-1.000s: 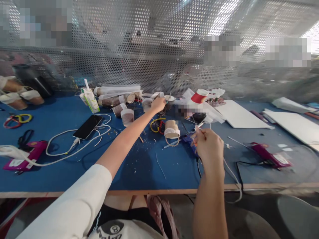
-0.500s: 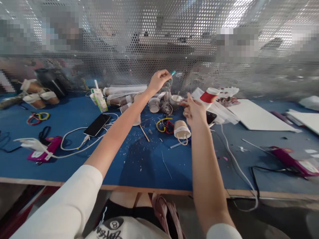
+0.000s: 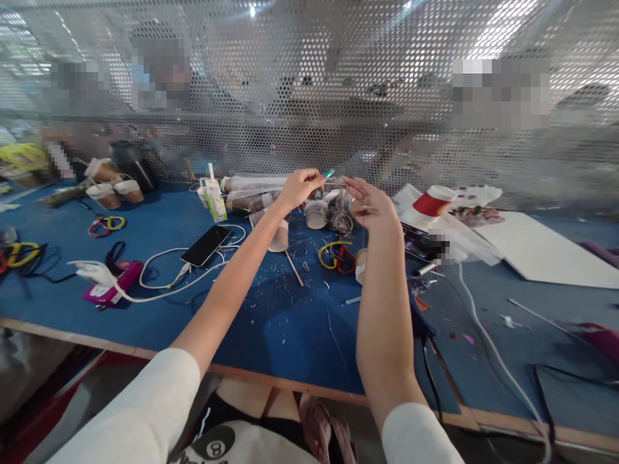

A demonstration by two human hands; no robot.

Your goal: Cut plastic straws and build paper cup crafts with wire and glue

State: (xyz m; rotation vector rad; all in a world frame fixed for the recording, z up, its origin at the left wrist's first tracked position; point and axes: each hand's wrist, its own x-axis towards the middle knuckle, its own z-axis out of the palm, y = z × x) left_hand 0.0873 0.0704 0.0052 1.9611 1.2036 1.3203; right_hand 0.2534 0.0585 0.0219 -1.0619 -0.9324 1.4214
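Left hand (image 3: 298, 187) pinches a teal-tipped tool (image 3: 329, 173); right hand (image 3: 370, 205), fingers loosely spread, meets fine wire (image 3: 341, 219). Keeping the wire taut should prevent tangling.

- You are looking at a brightly lit scene; light is coming from overhead strips glaring through the perforated metal screen (image 3: 309, 96).
- Your arms are casting soft, faint shadows on the blue table (image 3: 271, 328).
- Wide-angle distortion is bending the table edge and stretching the corners.
- Motion blur is softening the far left and right margins; pixelated blocks are masking patches behind the screen.
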